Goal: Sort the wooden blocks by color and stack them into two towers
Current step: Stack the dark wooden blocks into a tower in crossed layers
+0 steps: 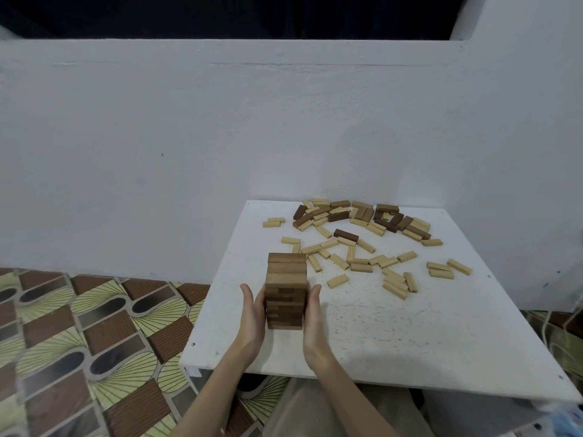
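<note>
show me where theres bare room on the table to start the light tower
Bare: the near right of the table, between the dark tower and the right edge. Crowded: the far half, under the loose blocks. Left hand and right hand flank the tower.

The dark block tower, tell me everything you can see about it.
The dark block tower is a stack of brown wooden blocks in layers that alternate in direction, standing upright near the front left of the white table. Its top layer looks flat and complete. The left hand and right hand press flat against its two sides with straight fingers.
</note>
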A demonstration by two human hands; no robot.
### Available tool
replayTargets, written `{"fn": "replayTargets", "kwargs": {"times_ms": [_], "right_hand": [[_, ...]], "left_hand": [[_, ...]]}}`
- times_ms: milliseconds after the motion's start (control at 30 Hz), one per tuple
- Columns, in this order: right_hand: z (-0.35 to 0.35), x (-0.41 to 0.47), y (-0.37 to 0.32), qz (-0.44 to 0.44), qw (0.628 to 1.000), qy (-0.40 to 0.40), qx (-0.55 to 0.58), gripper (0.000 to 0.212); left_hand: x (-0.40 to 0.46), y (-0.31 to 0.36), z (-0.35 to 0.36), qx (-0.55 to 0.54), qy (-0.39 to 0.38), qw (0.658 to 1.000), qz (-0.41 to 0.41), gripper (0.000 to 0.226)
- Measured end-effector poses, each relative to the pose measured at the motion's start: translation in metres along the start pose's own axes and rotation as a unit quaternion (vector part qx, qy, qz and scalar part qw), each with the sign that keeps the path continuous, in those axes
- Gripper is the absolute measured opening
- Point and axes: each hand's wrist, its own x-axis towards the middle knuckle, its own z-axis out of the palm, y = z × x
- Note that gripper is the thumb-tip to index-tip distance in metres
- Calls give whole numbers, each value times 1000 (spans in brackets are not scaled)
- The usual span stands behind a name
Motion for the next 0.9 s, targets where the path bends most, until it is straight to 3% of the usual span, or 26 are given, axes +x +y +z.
{"fn": "replayTargets", "kwargs": {"times_ms": [167,333,733,900], "right_hand": [[1,-1,3,1,1000,4,7,84],[-7,3,8,15,999,25,33,60],[-1,-3,10,24,1000,9,12,62],[2,-4,11,35,999,15,3,38]], "left_hand": [[-1,-1,2,-12,-4,1000,10,71],[-2,-5,-1,-25,-9,1000,-4,70],[-5,-12,2,-6,0,1000,-13,65],[-5,-13,3,-8,-9,1000,-15,68]]}}
